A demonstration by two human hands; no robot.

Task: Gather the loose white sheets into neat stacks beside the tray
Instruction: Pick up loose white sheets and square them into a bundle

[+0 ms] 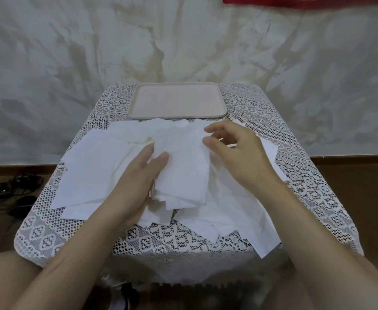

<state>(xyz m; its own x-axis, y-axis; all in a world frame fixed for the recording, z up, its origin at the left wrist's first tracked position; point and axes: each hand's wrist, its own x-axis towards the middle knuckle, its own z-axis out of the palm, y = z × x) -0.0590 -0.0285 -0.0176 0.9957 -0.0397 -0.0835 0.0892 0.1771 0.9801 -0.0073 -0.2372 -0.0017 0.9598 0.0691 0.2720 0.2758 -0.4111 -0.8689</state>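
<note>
Left grip (pixel 136 182) clasps a crinkled stack of soft white sheets (pixel 183 175) above loose sheets (pixel 89 171) on the lace-covered bench (pixel 306 198), near the beige rectangular tray (pixel 176 99); whether the right grip (pixel 239 157) pinches its corner is unclear.

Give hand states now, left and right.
Left hand: grips the stack of white sheets, thumb on top.
Right hand: fingertips at the stack's far edge; cannot tell if it pinches a sheet.
</note>
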